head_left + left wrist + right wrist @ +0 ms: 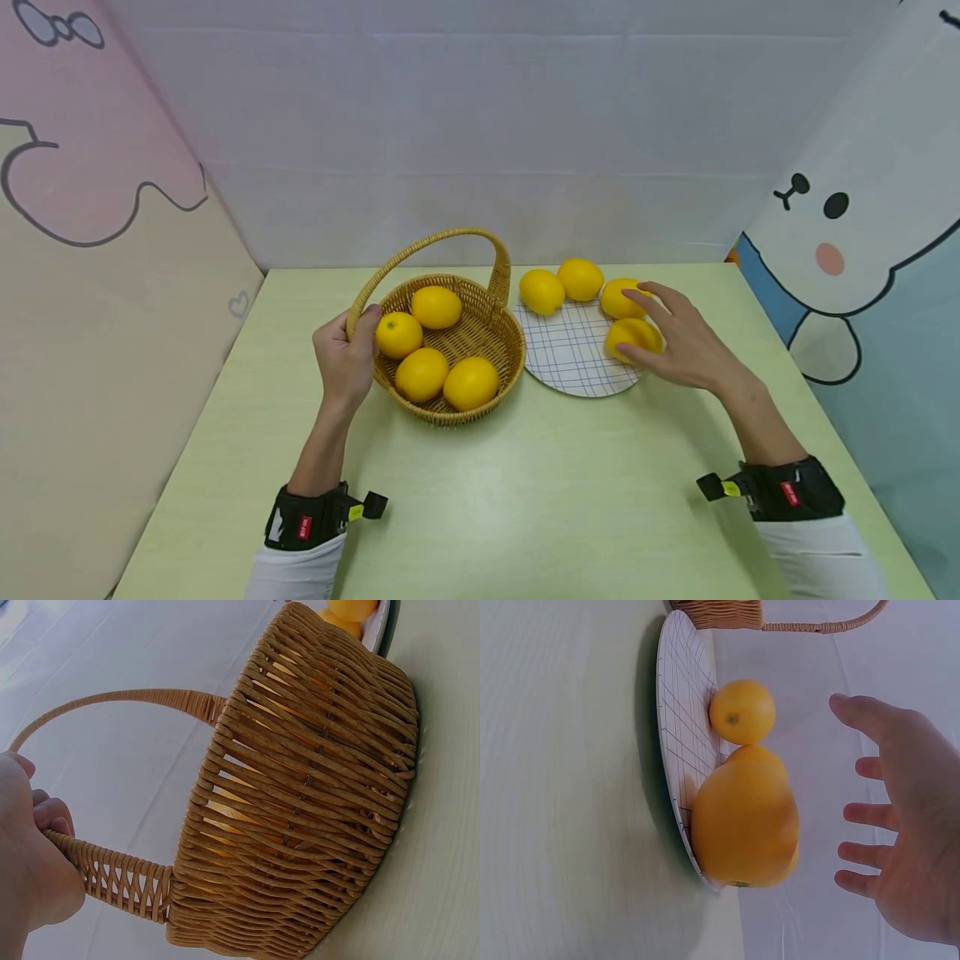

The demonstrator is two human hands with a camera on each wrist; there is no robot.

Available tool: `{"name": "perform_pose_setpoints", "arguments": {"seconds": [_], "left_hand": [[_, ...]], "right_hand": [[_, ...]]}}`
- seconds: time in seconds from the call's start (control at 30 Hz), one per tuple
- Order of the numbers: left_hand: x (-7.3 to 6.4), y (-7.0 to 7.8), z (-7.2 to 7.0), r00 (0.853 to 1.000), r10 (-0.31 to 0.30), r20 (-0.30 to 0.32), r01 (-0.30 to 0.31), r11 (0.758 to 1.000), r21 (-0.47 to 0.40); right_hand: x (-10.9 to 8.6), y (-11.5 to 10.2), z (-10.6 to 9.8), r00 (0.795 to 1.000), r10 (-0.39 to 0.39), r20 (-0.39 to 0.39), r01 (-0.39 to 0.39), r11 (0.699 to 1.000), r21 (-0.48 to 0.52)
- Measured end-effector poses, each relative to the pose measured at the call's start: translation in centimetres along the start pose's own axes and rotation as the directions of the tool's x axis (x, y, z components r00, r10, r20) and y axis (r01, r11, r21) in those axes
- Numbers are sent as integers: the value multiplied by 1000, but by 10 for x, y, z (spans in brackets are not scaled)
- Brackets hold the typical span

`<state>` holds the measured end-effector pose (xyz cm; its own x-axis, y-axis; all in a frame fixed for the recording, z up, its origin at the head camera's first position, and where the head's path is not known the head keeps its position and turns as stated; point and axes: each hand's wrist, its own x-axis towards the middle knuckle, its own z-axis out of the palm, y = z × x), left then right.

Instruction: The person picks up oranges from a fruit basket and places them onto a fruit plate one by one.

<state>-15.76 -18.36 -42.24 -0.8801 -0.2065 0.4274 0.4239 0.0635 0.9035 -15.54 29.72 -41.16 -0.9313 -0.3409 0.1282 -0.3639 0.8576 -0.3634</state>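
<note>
My left hand [345,357] grips the near side of the arched handle [431,242] of a brown wicker basket [483,329]. Several yellow-orange citrus fruits [422,375] lie inside the basket. To its right is a round white plate [566,358] with a blue grid, bearing several more of these fruits [542,292]. My right hand [686,346] hovers over the plate's right side, fingers and thumb spread, nearest to the front right fruit [633,337]. In the right wrist view, a gap shows between that hand [915,832] and the fruits [742,821].
The basket and plate stand side by side near the back of a pale green table [540,500]. Behind it hangs a white curtain [495,125]. Printed panels stand on the left [97,333] and right [900,350]. Each wrist wears a black band [307,517].
</note>
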Motion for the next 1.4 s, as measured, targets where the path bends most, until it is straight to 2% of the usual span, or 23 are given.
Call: {"name": "perform_pose_setpoints", "arguments": {"seconds": [0.27,0.47,0.7,0.9,1.1,1.4], "left_hand": [[1,0,1,1000,-10,-2,10,1000,-5],[1,0,0,1000,-17,-3,17,1000,-4],[1,0,0,1000,-17,0,17,1000,-3],[1,0,1,1000,-29,1,29,1000,0],[1,0,0,1000,-25,-1,25,1000,6],[1,0,0,1000,-31,0,31,999,9]], "right_hand": [[1,-1,0,1000,-17,-6,17,1000,21],[6,-11,6,1000,-3,19,2,998,65],[19,-35,21,992,-122,29,119,990,69],[33,-58,34,965,-261,21,260,964,51],[45,-90,42,938,-342,64,340,940,39],[63,-135,61,877,-465,120,464,885,31]]}}
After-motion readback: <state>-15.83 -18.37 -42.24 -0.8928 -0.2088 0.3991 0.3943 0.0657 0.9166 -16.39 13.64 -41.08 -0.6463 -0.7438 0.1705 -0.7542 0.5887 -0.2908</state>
